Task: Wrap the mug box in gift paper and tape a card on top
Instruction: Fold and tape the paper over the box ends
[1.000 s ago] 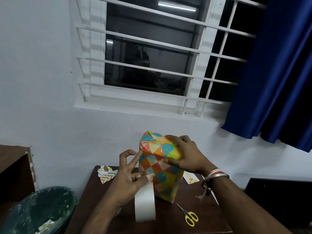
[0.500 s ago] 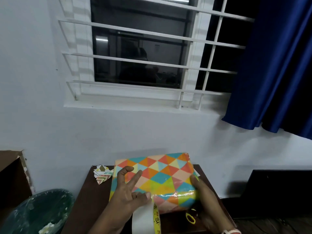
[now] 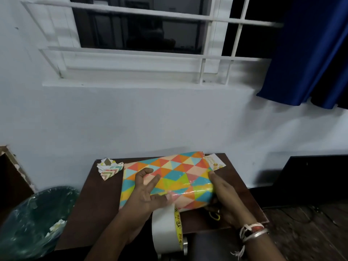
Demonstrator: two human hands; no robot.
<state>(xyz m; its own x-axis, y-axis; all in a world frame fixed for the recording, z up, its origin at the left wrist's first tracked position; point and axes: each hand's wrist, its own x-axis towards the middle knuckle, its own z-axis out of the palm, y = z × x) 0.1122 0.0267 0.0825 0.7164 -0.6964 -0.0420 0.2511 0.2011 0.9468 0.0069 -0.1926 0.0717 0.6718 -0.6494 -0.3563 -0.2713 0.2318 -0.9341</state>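
Observation:
The mug box (image 3: 175, 172), wrapped in paper with coloured triangles, lies on its side on the small brown table (image 3: 98, 200). My left hand (image 3: 146, 193) rests on its near left part, thumb and forefinger pinching the free end of a clear tape roll (image 3: 165, 230) that hangs below the hand. My right hand (image 3: 224, 196) grips the box's right end. A shiny strip of tape crosses the box near that end. A small card (image 3: 214, 162) lies on the table behind the box's far right corner.
Paper offcuts (image 3: 110, 167) lie at the table's far left corner. Yellow-handled scissors (image 3: 214, 216) sit under my right hand. A green bin (image 3: 35, 221) lined with plastic stands left of the table. A wall with a barred window is behind, and a blue curtain (image 3: 308, 53) hangs at the right.
The box was standing upright; both hands tipped it over and it now lies on its side. My right hand slid from the top to the right end.

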